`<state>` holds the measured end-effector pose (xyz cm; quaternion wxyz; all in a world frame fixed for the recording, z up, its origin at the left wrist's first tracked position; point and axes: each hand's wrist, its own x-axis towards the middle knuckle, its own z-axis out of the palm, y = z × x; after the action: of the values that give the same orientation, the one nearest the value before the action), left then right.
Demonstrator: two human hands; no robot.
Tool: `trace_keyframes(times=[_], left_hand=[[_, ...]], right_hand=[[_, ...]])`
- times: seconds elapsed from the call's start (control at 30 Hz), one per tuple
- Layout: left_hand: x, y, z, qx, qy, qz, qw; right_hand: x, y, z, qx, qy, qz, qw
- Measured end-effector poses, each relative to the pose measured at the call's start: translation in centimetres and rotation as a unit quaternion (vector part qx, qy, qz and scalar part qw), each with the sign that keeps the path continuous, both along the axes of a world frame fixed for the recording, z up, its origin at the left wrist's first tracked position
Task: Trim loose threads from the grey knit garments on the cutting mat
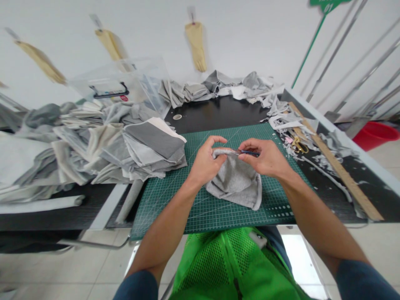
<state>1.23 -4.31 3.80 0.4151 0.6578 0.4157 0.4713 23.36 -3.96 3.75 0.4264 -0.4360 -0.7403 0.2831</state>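
My left hand (208, 160) pinches the edge of a grey fabric piece (237, 183) between thumb and fingers, the edge running over the index finger. In my right hand (262, 156) is a small tool (250, 153) with a dark handle and a thin metal tip. That tip meets the fabric edge close to my left fingers; its exact kind is partly hidden by my grip. The lower part of the fabric hangs down onto the green cutting mat (165, 200), with a thick hem along its right side.
Left of the mat lies a big heap of grey and white fabric (153, 143), before a clear plastic box (118, 83). A wooden ruler (337, 166), gold-handled scissors (299, 146) and scraps (279, 112) line the right. A tape roll (177, 117) lies behind the mat.
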Motion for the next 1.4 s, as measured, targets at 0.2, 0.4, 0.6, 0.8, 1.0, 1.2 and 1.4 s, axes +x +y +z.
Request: trace_keyframes(times=[0.2, 0.4, 0.6, 0.8, 1.0, 1.2, 1.4], left_hand=[[0.07, -0.06, -0.16, 0.006, 0.025, 0.014, 1.0], [0.16, -0.09, -0.15, 0.017, 0.024, 0.015, 0.999], [0.22, -0.05, -0.17, 0.014, 0.016, 0.012, 1.0], [0.13, -0.09, -0.06, 0.004, 0.012, 0.011, 1.0], [-0.17, -0.02, 0.0, -0.031, -0.009, 0.001, 0.999], [0.02, 0.02, 0.15, -0.03, -0.025, 0.016, 0.999], [0.37, -0.23, 0.07, -0.015, -0.022, 0.012, 1.0]], right_hand=[[-0.25, -0.1, 0.01, -0.005, 0.004, 0.005, 1.0], [-0.2, -0.11, -0.03, -0.002, 0.005, 0.006, 1.0], [-0.21, 0.06, -0.22, -0.003, 0.012, 0.004, 1.0], [-0.27, 0.3, -0.37, -0.003, 0.024, -0.014, 1.0], [-0.03, 0.37, -0.36, 0.0, 0.034, -0.011, 0.999], [0.12, 0.19, -0.2, -0.011, 0.021, -0.001, 1.0], [-0.25, 0.08, -0.18, -0.008, 0.01, -0.005, 1.0]])
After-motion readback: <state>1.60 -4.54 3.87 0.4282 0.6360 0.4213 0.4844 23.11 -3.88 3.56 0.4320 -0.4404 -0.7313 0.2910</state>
